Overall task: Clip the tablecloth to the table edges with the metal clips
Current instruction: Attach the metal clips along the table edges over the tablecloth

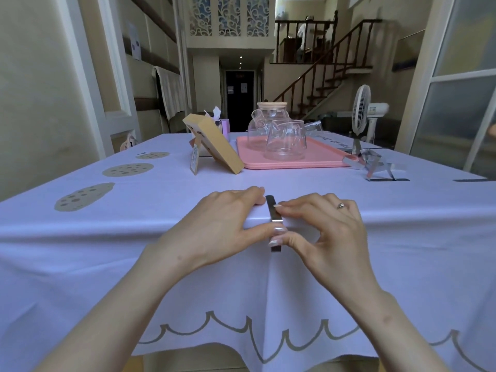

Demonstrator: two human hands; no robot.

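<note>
Metal over pale cloth at the near edge: one metal clip [273, 216] straddles the tablecloth [241, 277] there; our right hand [324, 224] pinches it, fingertips [280, 206] above, thumb below; our left hand [228, 216] grips the clothed edge beside it, thumb touching it. We judge this clip nearly seated; farther off spare clips [375, 163] lie loose beside the pink tray [295, 165], so more edges likely remain.

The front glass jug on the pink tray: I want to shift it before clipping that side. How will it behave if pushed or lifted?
The front glass jug looks thin-walled, so it is probably fragile and fairly light. Its base is wider than its rim, so it should slide rather than tip on the smooth pink tray.
</note>
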